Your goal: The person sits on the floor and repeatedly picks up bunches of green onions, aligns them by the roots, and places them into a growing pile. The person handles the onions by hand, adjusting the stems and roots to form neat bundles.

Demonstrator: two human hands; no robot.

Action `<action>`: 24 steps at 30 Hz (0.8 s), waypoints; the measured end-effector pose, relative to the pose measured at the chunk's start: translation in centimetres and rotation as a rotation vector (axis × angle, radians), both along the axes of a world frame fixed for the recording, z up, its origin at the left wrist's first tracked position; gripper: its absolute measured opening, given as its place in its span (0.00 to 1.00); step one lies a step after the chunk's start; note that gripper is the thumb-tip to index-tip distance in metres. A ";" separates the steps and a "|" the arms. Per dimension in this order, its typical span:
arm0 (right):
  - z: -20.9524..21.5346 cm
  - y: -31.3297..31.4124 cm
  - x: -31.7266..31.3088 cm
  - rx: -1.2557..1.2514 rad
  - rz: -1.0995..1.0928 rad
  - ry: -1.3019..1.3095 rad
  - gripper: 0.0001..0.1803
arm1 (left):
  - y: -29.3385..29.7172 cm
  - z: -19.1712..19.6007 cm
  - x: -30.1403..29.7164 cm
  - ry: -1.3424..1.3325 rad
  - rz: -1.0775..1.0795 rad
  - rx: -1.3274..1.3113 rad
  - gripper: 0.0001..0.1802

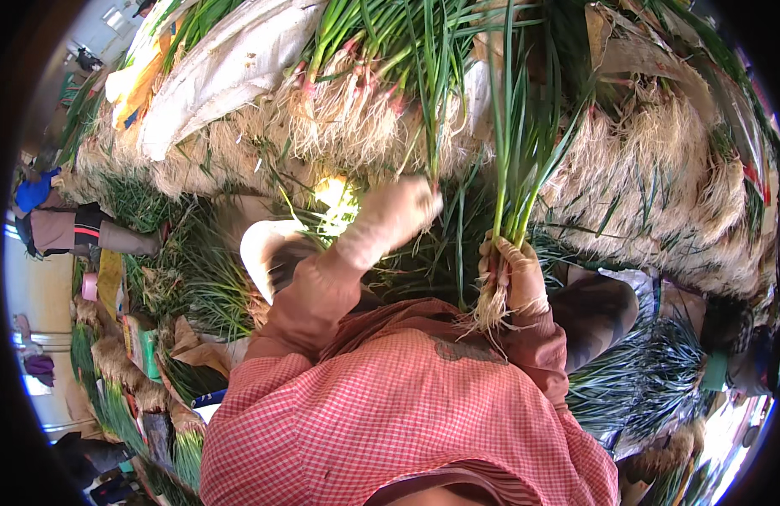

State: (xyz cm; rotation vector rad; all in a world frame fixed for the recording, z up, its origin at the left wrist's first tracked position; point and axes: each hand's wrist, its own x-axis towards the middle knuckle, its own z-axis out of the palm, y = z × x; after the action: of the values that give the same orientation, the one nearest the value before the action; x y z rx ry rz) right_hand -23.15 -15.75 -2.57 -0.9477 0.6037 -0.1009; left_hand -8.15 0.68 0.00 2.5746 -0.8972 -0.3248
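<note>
In the head view, the right hand (525,274) is closed around a small bunch of onion-like green shoots (501,190), leaves up, pale roots hanging below the fingers. The left hand (394,215) is blurred near a single shoot (434,143); whether it grips that cannot be told. Ahead lies a heap of rooted shoots (343,126), roots toward the person, beside a whitish sheet (229,76). Darker leaves (647,375) lie at lower right.

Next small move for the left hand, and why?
Probably settle a pinch on the green stalk by the fingertips of the left hand: blur hides whether it is gripped, while the right hand holds a small bunch of rooted stalks, seemingly securely.
</note>
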 end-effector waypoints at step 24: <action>-1.3 2.6 0.8 -0.244 -0.192 -0.005 0.04 | -5.7 -5.4 -6.8 1.072 0.418 -1.077 0.10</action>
State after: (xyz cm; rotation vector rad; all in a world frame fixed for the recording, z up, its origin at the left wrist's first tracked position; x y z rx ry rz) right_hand -22.34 -13.19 -3.90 -1.1231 0.6878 -0.3550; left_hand -14.93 -4.98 -5.45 1.2137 -0.0315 -0.7243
